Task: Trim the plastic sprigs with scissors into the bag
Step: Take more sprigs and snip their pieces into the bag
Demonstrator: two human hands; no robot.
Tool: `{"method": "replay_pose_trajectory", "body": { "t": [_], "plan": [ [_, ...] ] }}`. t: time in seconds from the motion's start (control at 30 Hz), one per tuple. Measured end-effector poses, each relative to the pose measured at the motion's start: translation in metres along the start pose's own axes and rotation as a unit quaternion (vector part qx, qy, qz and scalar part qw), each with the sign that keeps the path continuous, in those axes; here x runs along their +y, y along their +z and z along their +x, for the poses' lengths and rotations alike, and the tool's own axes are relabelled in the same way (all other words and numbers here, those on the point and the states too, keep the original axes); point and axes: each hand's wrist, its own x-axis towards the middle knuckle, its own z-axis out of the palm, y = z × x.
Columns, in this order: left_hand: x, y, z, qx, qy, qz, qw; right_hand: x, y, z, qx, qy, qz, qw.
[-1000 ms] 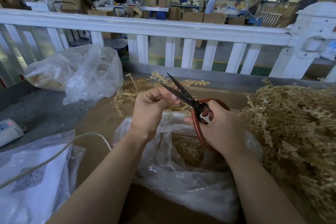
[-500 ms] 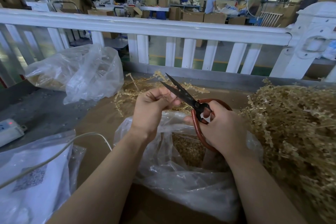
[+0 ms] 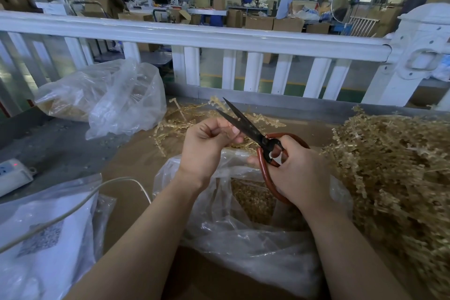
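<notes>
The right hand [image 3: 298, 173] is gripping the scissors [image 3: 248, 129], blades parted, while the left hand [image 3: 207, 146] is pinching what is probably a thin sprig. The bag [image 3: 243, 238] at 6 o'clock is holding many trimmings; a big sprig pile [image 3: 394, 165] at 3 o'clock is waiting.

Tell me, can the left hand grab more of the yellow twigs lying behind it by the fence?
Probably yes. The loose sprigs lie just beyond the left hand with nothing between them. But its fingers are curled, seemingly pinching something small by the blades of the scissors, so it would need to let go first.
</notes>
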Motion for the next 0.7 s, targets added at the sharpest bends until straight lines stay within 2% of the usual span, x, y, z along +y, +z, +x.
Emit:
{"method": "replay_pose_trajectory", "body": {
  "t": [0.4, 0.7],
  "plan": [
    [-0.0053, 0.0011, -0.0004, -0.028, 0.027, -0.013, 0.999, 0.0004, -0.0015, -0.0018, 0.000, -0.005, 0.012, 1.000],
    [-0.0053, 0.0007, -0.0001, -0.006, 0.031, 0.010, 0.999, -0.0049, -0.0076, 0.0010, 0.011, 0.000, -0.020, 1.000]
  ]
}}
